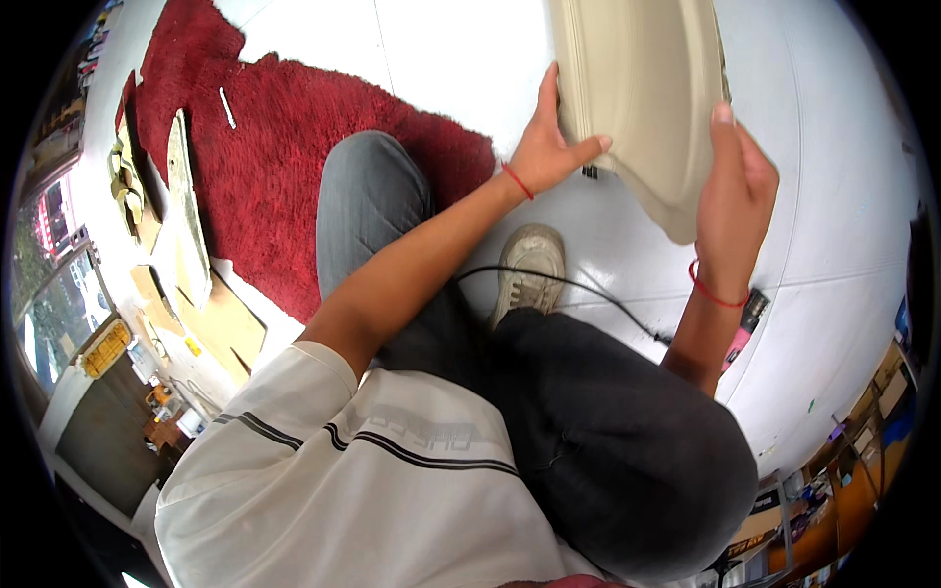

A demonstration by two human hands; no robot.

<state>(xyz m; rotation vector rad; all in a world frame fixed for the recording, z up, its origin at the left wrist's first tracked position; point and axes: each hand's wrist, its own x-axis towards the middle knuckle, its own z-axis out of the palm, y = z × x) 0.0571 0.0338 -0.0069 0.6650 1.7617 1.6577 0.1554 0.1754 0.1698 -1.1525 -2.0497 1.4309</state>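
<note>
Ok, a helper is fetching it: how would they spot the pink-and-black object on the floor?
Over the pale floor, find the large beige panel. From the right hand at its right edge, follow the forearm down; the pink-and-black object lies just right of that forearm. Its pink section sets it apart from the plain black cable nearby.

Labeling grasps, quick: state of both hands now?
Left hand: holding beige panel, left edge.
Right hand: holding beige panel, right edge.
</note>
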